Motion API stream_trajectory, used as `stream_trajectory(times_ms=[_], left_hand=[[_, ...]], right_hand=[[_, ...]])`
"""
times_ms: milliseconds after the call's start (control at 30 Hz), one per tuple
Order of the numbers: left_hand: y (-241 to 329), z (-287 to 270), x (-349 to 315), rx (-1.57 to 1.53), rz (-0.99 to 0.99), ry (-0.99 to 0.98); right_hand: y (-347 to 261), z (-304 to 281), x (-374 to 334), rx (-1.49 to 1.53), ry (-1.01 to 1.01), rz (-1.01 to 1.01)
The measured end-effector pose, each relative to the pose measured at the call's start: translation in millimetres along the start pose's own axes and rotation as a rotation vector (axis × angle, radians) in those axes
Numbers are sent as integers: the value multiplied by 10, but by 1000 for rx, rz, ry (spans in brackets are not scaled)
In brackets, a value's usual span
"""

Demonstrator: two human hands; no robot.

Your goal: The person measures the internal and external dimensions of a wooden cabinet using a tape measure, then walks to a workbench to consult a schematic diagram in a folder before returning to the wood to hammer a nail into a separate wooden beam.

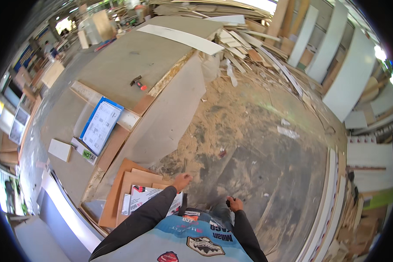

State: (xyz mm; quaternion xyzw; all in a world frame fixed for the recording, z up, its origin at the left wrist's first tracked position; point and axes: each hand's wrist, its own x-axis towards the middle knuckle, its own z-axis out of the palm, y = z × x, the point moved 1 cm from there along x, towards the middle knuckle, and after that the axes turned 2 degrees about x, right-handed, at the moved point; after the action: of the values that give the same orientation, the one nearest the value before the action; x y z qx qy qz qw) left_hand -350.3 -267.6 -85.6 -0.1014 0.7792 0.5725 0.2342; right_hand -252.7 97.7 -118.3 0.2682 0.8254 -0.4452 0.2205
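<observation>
My left hand point(182, 180) reaches forward at the end of a black sleeve, fingers loosely curled with nothing in them. It hovers over the right edge of a stack of brown cardboard sheets point(129, 181) lying on the floor. A white printed package point(140, 197) lies on those sheets, just below the hand. My right hand point(235, 204) hangs lower, close to my body, closed around a small dark object point(228, 203) that is too small to identify. Sawdust-covered floor point(236, 131) stretches ahead of both hands.
A large grey board stack point(135, 56) stands at the upper left, with an orange-handled hammer point(138, 82) on it. A blue-edged flat box point(101, 124) leans below it. Scrap wood point(249, 50) is piled at the back. White panels point(349, 78) lean at the right.
</observation>
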Motion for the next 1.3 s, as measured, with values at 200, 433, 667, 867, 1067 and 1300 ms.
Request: stream_trajectory(times_ms=[200, 433, 667, 867, 1067, 1300], left_hand=[[1472, 713, 1078, -381, -143, -177], [2721, 898, 2154, -907, -165, -150], [3264, 452, 3291, -1447, 30, 52], [3337, -255, 4290, -1271, -4, 264], [3844, -1108, 5380, -1094, -102, 271], [4638, -1587, 6361, -873, -166, 426]], right_hand=[[-1426, -683, 1315, -3, -166, -230], [-3756, -1365, 2277, -46, -545, -582], [-5255, -1293, 2992, -359, -580, -994], [-5986, -855, 4052, -529, -565, -1247], [-7227, -1125, 5188, -284, -526, -1207], [-8539, -1386, 6728, -313, 97, -1128]])
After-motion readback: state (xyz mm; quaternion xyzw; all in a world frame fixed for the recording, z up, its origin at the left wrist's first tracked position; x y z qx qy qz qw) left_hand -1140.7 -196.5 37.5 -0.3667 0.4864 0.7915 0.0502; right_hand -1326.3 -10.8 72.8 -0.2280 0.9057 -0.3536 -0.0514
